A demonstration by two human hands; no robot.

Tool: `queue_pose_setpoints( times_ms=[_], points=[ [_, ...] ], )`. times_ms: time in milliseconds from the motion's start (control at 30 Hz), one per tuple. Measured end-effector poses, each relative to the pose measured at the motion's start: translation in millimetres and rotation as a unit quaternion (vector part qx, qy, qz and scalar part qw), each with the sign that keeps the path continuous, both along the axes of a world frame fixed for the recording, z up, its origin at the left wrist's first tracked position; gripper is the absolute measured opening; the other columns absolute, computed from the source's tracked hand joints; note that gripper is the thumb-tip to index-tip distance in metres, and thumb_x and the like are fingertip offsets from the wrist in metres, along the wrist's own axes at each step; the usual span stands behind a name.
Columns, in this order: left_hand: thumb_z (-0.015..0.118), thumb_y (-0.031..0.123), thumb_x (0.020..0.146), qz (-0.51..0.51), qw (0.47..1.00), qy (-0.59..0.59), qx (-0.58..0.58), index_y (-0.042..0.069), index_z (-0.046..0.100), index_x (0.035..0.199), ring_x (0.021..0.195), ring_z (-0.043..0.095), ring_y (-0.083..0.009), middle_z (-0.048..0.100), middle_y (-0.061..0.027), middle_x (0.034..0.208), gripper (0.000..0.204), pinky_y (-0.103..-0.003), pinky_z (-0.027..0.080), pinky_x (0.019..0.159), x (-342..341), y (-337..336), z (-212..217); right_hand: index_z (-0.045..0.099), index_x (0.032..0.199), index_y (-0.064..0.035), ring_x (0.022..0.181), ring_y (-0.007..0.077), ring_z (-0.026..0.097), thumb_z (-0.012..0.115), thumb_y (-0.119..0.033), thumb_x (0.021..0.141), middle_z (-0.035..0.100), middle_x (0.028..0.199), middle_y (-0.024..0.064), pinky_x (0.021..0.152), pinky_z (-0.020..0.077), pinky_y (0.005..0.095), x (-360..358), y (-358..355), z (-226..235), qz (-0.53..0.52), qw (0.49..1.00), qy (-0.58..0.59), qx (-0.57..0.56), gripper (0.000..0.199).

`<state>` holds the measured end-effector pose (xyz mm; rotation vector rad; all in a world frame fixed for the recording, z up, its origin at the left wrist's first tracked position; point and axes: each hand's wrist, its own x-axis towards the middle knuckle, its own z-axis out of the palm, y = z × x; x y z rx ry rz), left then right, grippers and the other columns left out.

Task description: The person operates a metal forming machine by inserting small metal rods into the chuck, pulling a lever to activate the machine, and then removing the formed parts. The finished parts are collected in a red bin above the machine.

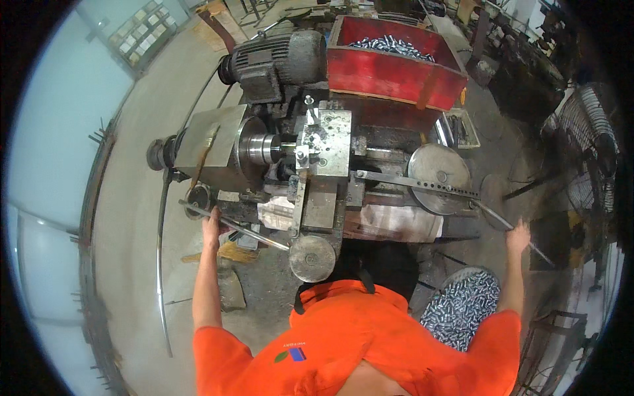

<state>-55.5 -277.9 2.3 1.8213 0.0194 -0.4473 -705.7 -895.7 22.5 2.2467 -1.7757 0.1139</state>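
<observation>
A small lathe stands in front of me, its grey headstock (208, 148) on the left and a shiny chuck (259, 149) facing the metal tool block (330, 142). My left hand (211, 230) is closed round a metal lever (257, 237) that runs to a round disc (312, 259) at the lathe's near side. On the right, my right hand (519, 236) grips a thin rod lever (492, 214), which joins a flat bar with a row of holes (422, 183). That bar passes over a large round plate (441, 168). Part of the fingers on both hands is hard to see.
A red bin (389, 76) of small metal parts stands behind the lathe, beside a dark motor (281, 58). Near my right arm is a round container of similar parts (461, 307). A fan (594, 142) stands far right; a long metal rod (160, 264) slants down at left.
</observation>
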Motion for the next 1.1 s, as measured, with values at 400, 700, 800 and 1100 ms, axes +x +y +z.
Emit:
queue_pose_setpoints(
  times_ms=[400, 700, 800, 1100],
  points=[
    [0.047, 0.048, 0.086, -0.356, 0.688, -0.265, 0.575, 0.004, 0.062, 0.091, 0.078, 0.064, -0.034, 0.065, -0.0192, 0.084, 0.046, -0.044, 0.05, 0.068, -23.9, 15.6, -61.4, 0.059, 0.111, -0.0014, 0.11, 0.0375, 0.051, 0.064, -0.018, 0.056, 0.055, 0.118, 0.0227, 0.096, 0.0399, 0.0407, 59.1, 198.5, -70.9, 0.157, 0.936, -0.251, 0.189, 0.057],
    [0.055, 0.043, 0.081, -0.061, 0.864, -0.196, 0.461, 0.003, 0.058, 0.095, 0.083, 0.061, -0.0396, 0.064, -0.0214, 0.088, 0.043, -0.047, 0.048, 0.073, -39.9, 13.5, -201.8, 0.067, 0.096, -0.0011, 0.084, 0.0327, 0.064, 0.061, -0.014, 0.058, 0.065, 0.089, 0.0196, 0.079, 0.0495, 0.0372, 103.0, 226.7, -43.1, 0.122, 0.899, -0.298, 0.297, 0.04],
    [0.051, 0.044, 0.085, -0.239, 0.809, -0.203, 0.498, 0.004, 0.057, 0.098, 0.085, 0.061, -0.0376, 0.064, -0.0198, 0.09, 0.043, -0.046, 0.048, 0.075, -40.4, 13.9, -128.4, 0.067, 0.094, -0.0016, 0.083, 0.032, 0.064, 0.06, -0.013, 0.058, 0.066, 0.087, 0.0188, 0.077, 0.0498, 0.037, 98.8, 216.6, -33.1, 0.134, 0.915, -0.27, 0.269, 0.039],
    [0.053, 0.045, 0.083, -0.246, 0.793, -0.203, 0.519, 0.0, 0.056, 0.101, 0.087, 0.061, -0.0367, 0.063, -0.0226, 0.09, 0.048, -0.045, 0.048, 0.076, -47.8, 15.4, -96.2, 0.066, 0.092, -0.001, 0.079, 0.031, 0.063, 0.059, -0.008, 0.06, 0.065, 0.088, 0.0173, 0.073, 0.0499, 0.0372, 186.7, 162.9, 70.9, 0.338, 0.876, -0.31, 0.151, 0.034]
  ],
)
